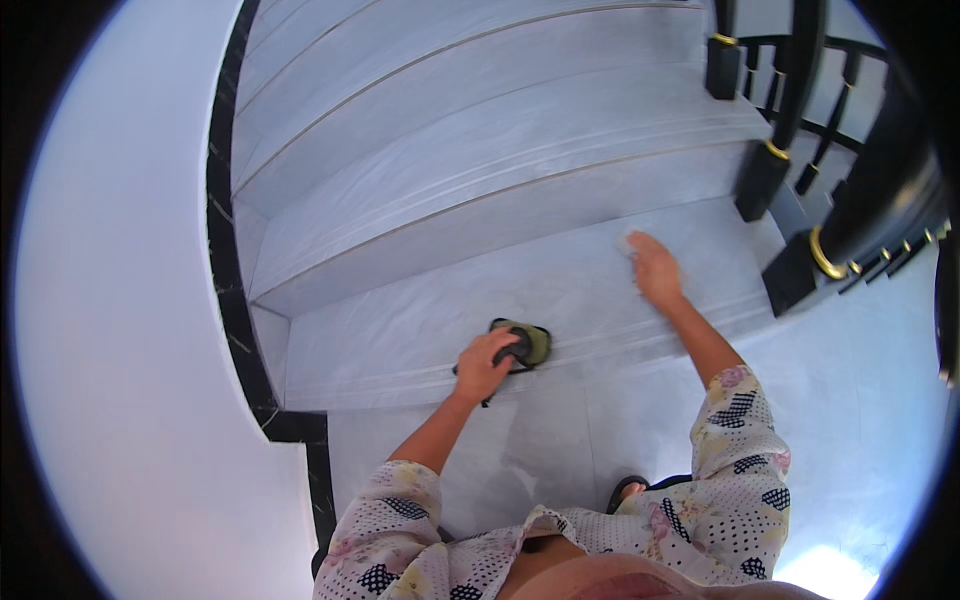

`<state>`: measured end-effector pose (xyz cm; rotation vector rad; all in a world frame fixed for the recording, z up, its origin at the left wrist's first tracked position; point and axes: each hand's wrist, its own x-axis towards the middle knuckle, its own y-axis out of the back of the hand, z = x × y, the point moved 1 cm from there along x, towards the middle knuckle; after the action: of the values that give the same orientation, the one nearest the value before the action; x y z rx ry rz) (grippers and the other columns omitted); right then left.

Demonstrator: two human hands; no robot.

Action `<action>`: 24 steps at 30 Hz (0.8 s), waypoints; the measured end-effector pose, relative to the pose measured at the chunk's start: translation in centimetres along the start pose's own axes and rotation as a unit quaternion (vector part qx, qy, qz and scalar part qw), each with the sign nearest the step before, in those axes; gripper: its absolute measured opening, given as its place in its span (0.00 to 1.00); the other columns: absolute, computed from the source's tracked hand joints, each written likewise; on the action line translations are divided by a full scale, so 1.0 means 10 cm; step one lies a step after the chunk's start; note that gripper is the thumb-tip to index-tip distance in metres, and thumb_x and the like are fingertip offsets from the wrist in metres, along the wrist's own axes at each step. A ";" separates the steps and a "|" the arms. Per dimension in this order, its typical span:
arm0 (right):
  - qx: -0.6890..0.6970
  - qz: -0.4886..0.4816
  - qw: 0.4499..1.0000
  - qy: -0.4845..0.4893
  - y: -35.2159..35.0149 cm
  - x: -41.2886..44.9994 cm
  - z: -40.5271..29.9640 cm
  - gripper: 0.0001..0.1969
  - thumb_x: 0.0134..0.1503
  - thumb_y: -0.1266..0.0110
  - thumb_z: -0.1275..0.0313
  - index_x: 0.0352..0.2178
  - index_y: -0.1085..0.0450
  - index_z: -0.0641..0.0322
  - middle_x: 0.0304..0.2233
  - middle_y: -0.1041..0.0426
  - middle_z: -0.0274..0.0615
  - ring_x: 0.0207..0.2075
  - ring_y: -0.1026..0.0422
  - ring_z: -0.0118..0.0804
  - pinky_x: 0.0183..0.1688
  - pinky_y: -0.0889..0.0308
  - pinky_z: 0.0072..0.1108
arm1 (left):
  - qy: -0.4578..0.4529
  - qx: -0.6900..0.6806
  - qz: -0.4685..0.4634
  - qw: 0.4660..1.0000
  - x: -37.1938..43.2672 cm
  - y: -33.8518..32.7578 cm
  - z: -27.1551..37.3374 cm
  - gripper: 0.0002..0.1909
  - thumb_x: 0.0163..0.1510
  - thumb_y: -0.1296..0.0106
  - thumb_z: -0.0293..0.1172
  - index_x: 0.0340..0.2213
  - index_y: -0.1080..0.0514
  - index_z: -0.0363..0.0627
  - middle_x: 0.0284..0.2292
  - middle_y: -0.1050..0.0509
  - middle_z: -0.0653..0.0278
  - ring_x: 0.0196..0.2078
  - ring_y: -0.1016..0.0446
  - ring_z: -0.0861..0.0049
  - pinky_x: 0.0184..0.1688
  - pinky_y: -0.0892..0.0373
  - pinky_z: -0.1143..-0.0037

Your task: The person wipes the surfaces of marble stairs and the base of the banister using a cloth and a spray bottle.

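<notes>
My left hand (pixel 484 365) is closed around the dark, rounded part of a small olive-green item with black edging (pixel 538 346), which rests at the front edge of the lowest visible stair tread (pixel 420 315). What kind of item it is, I cannot tell. Farther right on the same tread, my right hand (pixel 655 268) reaches forward, slightly blurred. Something small and whitish shows at its fingertips, too unclear to name, and whether the fingers grip it cannot be seen.
More pale stone steps (pixel 480 157) rise ahead. Black balusters with gold rings (pixel 763 172) line the right side. A black stone skirting (pixel 221 217) borders the white wall (pixel 120 300) on the left. A foot in a dark sandal (pixel 628 491) stands on the floor below.
</notes>
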<state>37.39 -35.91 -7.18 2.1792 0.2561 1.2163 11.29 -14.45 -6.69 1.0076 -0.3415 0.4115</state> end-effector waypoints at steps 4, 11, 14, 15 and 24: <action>0.096 -0.097 0.985 0.107 -0.59 0.28 -0.63 0.15 0.43 0.58 0.76 0.37 0.37 0.64 0.39 0.36 0.49 0.43 0.39 0.45 0.46 0.44 0.28 | -0.030 -0.077 -0.020 0.996 0.03 -0.24 0.46 0.18 0.33 0.49 0.22 0.32 0.32 0.50 0.37 0.32 0.62 0.38 0.34 0.66 0.38 0.36 0.73; 0.152 -0.238 0.906 0.317 -0.57 0.63 -1.10 0.13 0.43 0.59 0.78 0.33 0.34 0.60 0.38 0.34 0.41 0.40 0.37 0.43 0.42 0.41 0.28 | -0.142 -0.138 0.013 0.980 0.34 -0.48 0.64 0.18 0.30 0.49 0.20 0.29 0.32 0.49 0.36 0.32 0.63 0.35 0.34 0.66 0.36 0.36 0.75; 0.183 -0.249 0.902 0.300 -0.34 0.40 -1.07 0.13 0.42 0.57 0.79 0.33 0.34 0.59 0.37 0.33 0.41 0.39 0.36 0.42 0.41 0.41 0.27 | -0.150 -0.143 -0.019 0.978 0.47 -0.38 0.56 0.17 0.30 0.49 0.20 0.28 0.32 0.50 0.34 0.31 0.66 0.33 0.33 0.68 0.35 0.36 0.75; 0.196 -0.250 0.898 0.305 -0.27 0.36 -1.03 0.13 0.42 0.56 0.79 0.33 0.34 0.59 0.36 0.33 0.40 0.39 0.35 0.42 0.41 0.41 0.27 | -0.152 -0.144 -0.024 0.977 0.51 -0.40 0.54 0.17 0.30 0.49 0.20 0.28 0.32 0.50 0.34 0.31 0.66 0.33 0.33 0.68 0.35 0.36 0.75; 0.199 -0.210 0.929 0.232 0.01 -0.10 -0.94 0.14 0.41 0.55 0.80 0.33 0.34 0.56 0.36 0.33 0.39 0.40 0.36 0.41 0.41 0.41 0.27 | -0.160 -0.190 -0.154 0.956 0.35 -0.45 0.60 0.17 0.31 0.50 0.18 0.29 0.32 0.48 0.32 0.31 0.65 0.36 0.33 0.68 0.38 0.36 0.74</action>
<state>29.06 -32.41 -4.25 1.9618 1.1937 1.4953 16.03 -21.10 -5.46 0.7288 -0.5228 -0.1038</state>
